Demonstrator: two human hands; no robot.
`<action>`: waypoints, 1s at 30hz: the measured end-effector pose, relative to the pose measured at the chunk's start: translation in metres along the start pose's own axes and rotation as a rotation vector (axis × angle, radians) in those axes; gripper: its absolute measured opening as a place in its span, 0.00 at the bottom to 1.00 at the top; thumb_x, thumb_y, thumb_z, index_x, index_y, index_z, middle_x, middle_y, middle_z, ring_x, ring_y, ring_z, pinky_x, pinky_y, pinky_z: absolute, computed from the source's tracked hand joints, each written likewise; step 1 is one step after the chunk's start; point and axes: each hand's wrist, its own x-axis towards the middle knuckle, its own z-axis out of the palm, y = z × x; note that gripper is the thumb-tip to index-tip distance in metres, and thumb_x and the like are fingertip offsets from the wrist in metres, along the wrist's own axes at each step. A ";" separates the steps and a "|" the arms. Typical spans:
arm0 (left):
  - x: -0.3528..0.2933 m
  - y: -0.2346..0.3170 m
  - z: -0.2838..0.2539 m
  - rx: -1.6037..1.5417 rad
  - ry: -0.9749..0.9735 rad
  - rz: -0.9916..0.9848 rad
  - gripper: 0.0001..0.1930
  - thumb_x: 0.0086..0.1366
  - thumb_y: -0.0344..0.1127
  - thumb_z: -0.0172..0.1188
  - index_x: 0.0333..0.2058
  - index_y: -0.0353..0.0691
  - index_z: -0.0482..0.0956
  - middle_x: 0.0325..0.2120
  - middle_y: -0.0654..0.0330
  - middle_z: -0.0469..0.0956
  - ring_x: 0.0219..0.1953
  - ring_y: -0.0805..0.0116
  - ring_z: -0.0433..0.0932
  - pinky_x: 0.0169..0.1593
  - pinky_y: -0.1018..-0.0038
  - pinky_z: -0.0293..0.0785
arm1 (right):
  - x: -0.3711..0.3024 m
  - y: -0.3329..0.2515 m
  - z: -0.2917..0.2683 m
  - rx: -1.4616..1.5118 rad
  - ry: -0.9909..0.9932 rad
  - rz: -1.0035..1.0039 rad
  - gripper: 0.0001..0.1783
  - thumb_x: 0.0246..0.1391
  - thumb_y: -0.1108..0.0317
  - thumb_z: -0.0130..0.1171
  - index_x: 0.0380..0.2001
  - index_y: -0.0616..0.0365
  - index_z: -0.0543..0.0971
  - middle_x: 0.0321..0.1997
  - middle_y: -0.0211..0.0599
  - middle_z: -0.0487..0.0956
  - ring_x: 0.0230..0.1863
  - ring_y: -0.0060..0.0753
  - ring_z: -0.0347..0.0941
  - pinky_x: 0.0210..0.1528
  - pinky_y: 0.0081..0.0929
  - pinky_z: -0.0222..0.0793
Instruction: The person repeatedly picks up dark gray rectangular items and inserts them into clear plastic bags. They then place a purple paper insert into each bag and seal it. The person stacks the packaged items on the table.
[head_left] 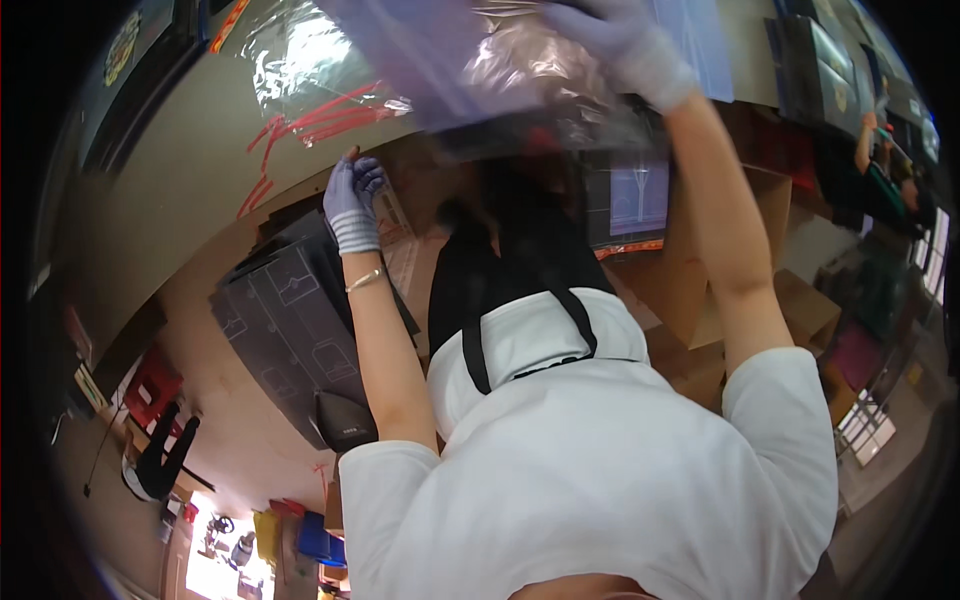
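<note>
My right hand (640, 60), in a pale lavender glove, reaches to the far side of the table over a purple-blue sheet (430, 70). Motion smears its fingers, so their grip cannot be made out. Clear shiny plastic film (530, 45) lies beside and under that hand, and the sheet's near edge is blurred too. My left hand (354, 200), gloved alike with a bare fingertip showing, is near the table's front edge. Its fingers are curled in, with nothing visible in them. Below it leans a stack of dark printed flat panels (290, 310).
Red strips (340, 118) and more clear film (300, 60) lie on the table (190, 190). Open cardboard boxes (690, 260) stand by my right side. Another purple printed sheet (638, 198) is below the table edge. Other people (165, 460) are farther off on both sides.
</note>
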 end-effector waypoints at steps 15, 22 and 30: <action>-0.092 0.004 -0.010 0.693 -0.061 0.368 0.09 0.60 0.27 0.49 0.37 0.33 0.75 0.24 0.62 0.76 0.27 0.78 0.73 0.33 0.82 0.69 | -0.384 -0.138 -0.024 -0.283 -0.242 1.374 0.21 0.52 0.72 0.44 0.50 0.42 0.71 0.36 0.45 0.77 0.32 0.37 0.75 0.36 0.28 0.69; -0.133 0.088 -0.108 1.262 0.809 0.865 0.08 0.51 0.29 0.55 0.31 0.38 0.78 0.31 0.54 0.78 0.37 0.61 0.77 0.43 0.71 0.71 | -0.355 -0.135 0.143 -0.100 -0.679 1.276 0.30 0.47 0.69 0.50 0.56 0.41 0.61 0.57 0.36 0.65 0.52 0.42 0.65 0.52 0.35 0.63; -0.165 0.136 -0.293 1.495 1.135 -0.073 0.26 0.45 0.47 0.65 0.40 0.37 0.75 0.37 0.52 0.77 0.40 0.55 0.75 0.46 0.67 0.69 | -0.288 -0.112 0.150 0.077 -0.714 0.994 0.30 0.45 0.67 0.53 0.55 0.46 0.62 0.56 0.38 0.66 0.53 0.43 0.64 0.55 0.36 0.61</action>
